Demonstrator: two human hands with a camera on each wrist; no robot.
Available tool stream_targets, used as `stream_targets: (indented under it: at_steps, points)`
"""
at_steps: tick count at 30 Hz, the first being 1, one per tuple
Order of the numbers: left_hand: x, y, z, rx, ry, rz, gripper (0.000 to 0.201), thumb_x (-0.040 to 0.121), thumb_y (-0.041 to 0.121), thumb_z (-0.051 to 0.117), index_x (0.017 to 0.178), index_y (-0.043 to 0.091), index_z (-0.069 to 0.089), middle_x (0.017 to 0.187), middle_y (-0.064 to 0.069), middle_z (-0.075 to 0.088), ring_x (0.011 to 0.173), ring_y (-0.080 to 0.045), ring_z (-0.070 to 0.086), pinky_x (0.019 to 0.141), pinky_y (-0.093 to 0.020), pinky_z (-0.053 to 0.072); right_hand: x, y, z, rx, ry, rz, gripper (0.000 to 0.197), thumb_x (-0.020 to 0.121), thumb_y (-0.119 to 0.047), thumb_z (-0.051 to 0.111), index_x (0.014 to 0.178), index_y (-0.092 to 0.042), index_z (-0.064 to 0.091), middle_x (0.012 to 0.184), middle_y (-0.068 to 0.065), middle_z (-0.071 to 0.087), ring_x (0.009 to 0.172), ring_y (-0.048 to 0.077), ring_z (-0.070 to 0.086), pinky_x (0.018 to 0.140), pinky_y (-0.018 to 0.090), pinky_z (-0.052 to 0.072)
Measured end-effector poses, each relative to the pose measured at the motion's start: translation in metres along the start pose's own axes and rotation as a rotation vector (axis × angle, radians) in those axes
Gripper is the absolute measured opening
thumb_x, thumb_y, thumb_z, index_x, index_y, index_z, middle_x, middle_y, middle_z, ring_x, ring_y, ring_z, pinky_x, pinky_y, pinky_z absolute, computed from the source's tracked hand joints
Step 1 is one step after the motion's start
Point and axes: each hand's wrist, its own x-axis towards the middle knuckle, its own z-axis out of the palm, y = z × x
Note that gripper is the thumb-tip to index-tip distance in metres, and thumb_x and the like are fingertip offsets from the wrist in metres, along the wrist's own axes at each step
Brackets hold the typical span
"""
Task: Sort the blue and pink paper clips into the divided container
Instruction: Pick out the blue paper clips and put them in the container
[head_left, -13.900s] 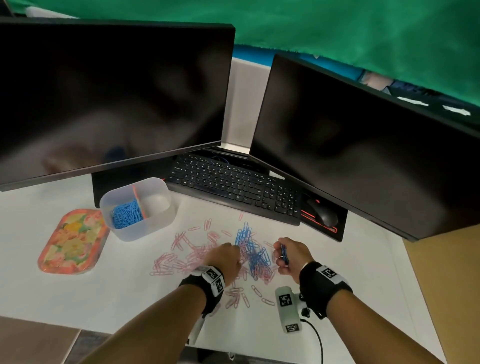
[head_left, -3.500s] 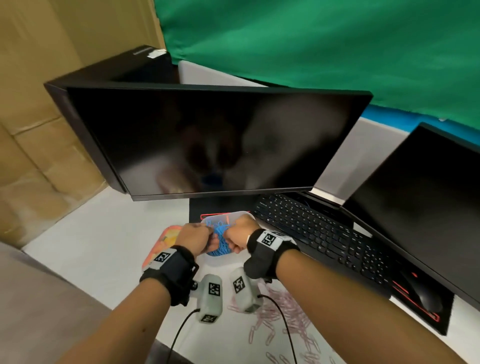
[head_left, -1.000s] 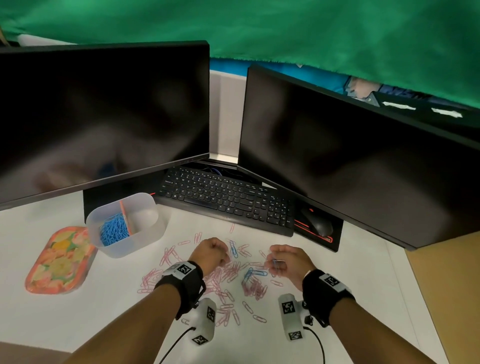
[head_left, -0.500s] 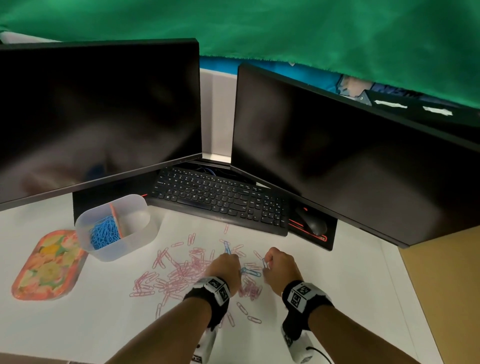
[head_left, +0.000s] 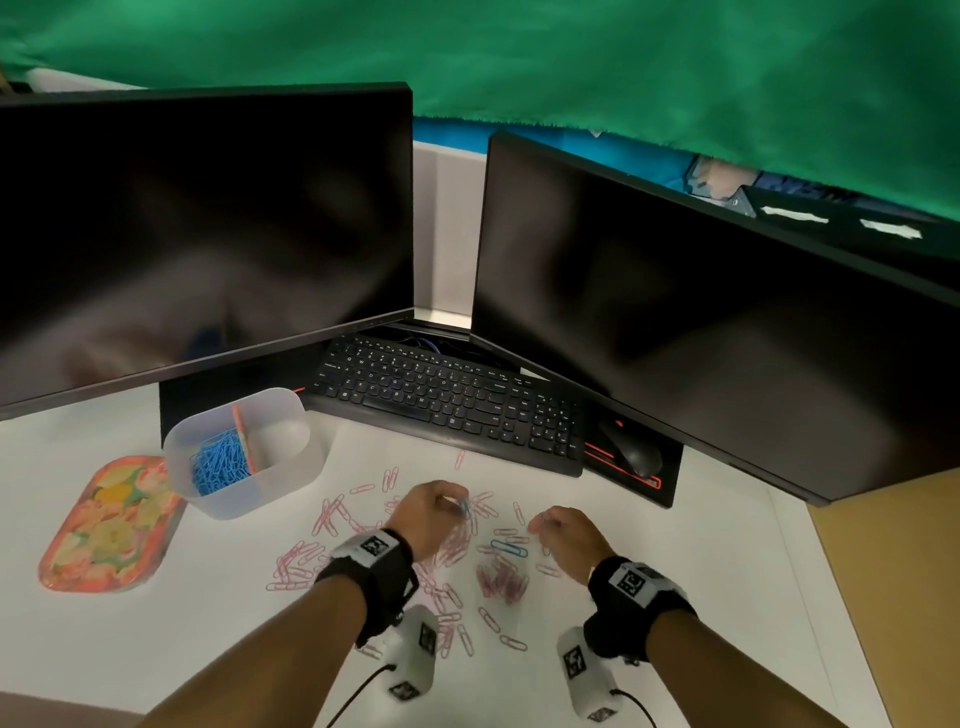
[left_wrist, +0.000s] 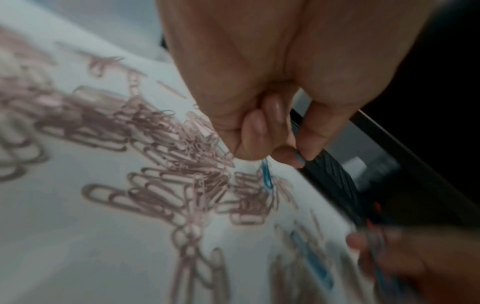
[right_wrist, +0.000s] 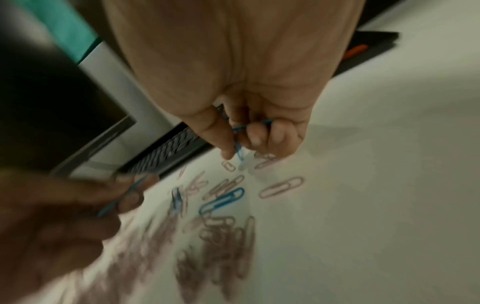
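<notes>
Pink paper clips lie scattered over the white desk, thickest between my hands. My left hand pinches a blue paper clip just above the pink heap. My right hand holds blue clips in its curled fingers, low over the desk. One blue clip still lies between the hands, also clear in the right wrist view. The divided container stands at the left, with blue clips in its left half and nothing seen in its right half.
A keyboard and a mouse lie just behind the clips, under two dark monitors. A flowered tray sits left of the container. The desk's right edge is near my right arm.
Both hands came back from the container to the clip heap. In the last half second they spread apart, the left lifting a blue clip, the right moving right.
</notes>
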Motion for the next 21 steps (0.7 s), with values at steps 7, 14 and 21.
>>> stream_targets:
  at_steps: [7,14,21]
  points:
    - [0.006,0.010,-0.014,-0.727,-0.063,-0.169,0.019,0.081,0.006,0.029,0.075,0.010,0.047,0.062,-0.002,0.037,0.043,-0.012,0.026,0.043,-0.018,0.021,-0.003,-0.002,0.003,0.846,-0.169,0.269,0.029,0.088,-0.019,0.043,0.061,-0.012,0.049,0.058,0.005,0.044,0.051,0.020,0.040,0.050,0.027,0.028]
    - [0.013,0.019,-0.006,-0.643,-0.058,-0.227,0.031,0.091,0.025,0.039,0.062,0.016,0.042,0.057,-0.001,0.043,0.047,-0.016,0.031,0.051,-0.023,0.021,-0.003,-0.014,0.006,0.552,-0.141,0.156,0.023,0.089,-0.011,0.049,0.070,-0.006,0.061,0.061,0.007,0.056,0.047,0.017,0.046,0.045,0.022,0.032]
    - [0.028,0.020,-0.003,0.222,0.132,-0.026,0.028,0.093,0.019,0.037,0.085,0.006,0.060,0.084,-0.011,0.058,0.069,-0.024,0.048,0.065,-0.027,0.035,-0.012,-0.011,0.021,-0.257,0.079,-0.187,0.013,0.086,-0.011,0.050,0.085,-0.015,0.063,0.092,0.000,0.065,0.086,0.015,0.059,0.066,0.017,0.044]
